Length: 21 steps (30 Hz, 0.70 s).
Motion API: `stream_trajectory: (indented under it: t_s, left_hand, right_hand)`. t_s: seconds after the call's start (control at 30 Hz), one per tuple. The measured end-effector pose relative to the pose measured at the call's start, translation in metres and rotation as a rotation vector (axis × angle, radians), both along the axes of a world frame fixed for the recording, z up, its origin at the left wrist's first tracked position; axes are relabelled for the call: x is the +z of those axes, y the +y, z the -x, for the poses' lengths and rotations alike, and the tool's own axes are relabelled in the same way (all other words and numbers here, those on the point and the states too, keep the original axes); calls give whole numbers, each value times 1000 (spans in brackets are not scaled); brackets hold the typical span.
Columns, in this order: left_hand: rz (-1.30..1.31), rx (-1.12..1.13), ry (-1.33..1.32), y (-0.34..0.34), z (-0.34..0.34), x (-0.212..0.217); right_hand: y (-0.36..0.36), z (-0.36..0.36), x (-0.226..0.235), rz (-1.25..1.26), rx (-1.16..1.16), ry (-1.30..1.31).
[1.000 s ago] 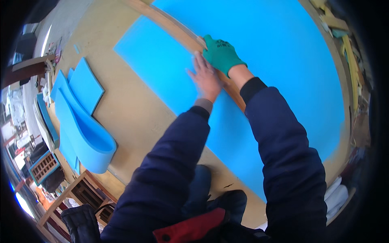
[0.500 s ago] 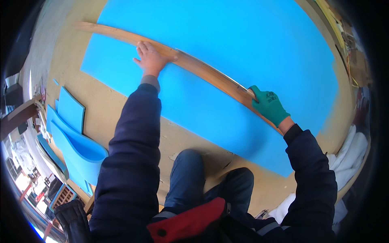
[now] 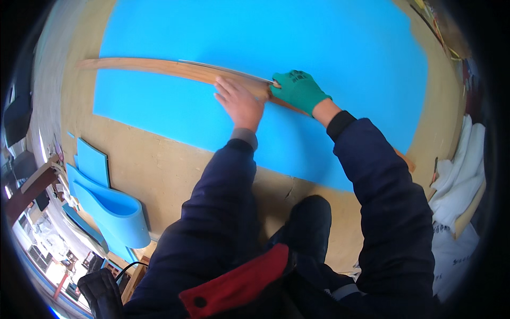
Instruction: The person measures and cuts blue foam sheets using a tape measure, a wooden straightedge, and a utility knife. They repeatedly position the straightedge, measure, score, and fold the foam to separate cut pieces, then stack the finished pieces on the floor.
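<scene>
A large blue foam sheet (image 3: pixel 345 48) lies flat, with a long wooden strip (image 3: pixel 154 65) across it. My left hand (image 3: pixel 242 105) is bare and rests on the strip's near edge, fingers stretched out and slightly blurred. Just to its right, my right hand (image 3: pixel 300 90), in a green glove, is closed round the handle of a long, thin-bladed knife (image 3: pixel 228 69). The blade points left along the far edge of the strip. My right hand and forearm hide part of the strip; its right end shows past the sleeve.
The foam lies on a tan work surface (image 3: pixel 159 151). Folded and flat blue foam pieces (image 3: pixel 125 207) are at the left. White bags or cloth (image 3: pixel 457 175) sit at the right edge. My knees are against the near side.
My gloved hand has drawn the knife leftward along the strip, close to my left hand. The view has shifted, and my left hand now sits further right along the strip.
</scene>
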State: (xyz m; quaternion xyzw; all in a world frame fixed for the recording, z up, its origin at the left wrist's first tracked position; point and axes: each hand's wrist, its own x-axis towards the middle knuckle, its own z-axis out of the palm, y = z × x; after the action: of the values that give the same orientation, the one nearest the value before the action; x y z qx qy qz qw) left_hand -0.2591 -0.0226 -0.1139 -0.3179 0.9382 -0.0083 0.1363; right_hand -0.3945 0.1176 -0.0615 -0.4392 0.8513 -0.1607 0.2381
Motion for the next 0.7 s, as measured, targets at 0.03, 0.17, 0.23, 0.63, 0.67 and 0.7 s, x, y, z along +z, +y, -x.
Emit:
stream_trajectory:
  t_s: [0.03,0.17,0.23,0.63,0.67,0.7]
  left_hand:
    - [-5,12,-7,5,1,-1]
    - [2,10,38,-5,0,-13]
    - [-8,-4,16,-8,-2,-18]
    - [-24,-34,20,-18,4,-22]
    - [14,-46,26,-19,2,-24]
    - [18,-34,-10,-23,3,-25]
  right_hand:
    - [9,2,-3,6,8,-33]
    - [75,1,-16,-31,-27,5]
    - [139,-1,-17,-52,-3,138]
    - [504,11,30,-388,-162,57]
    - [510,10,28,-384,-137,113]
    - [513,8,26,-344,-94,154]
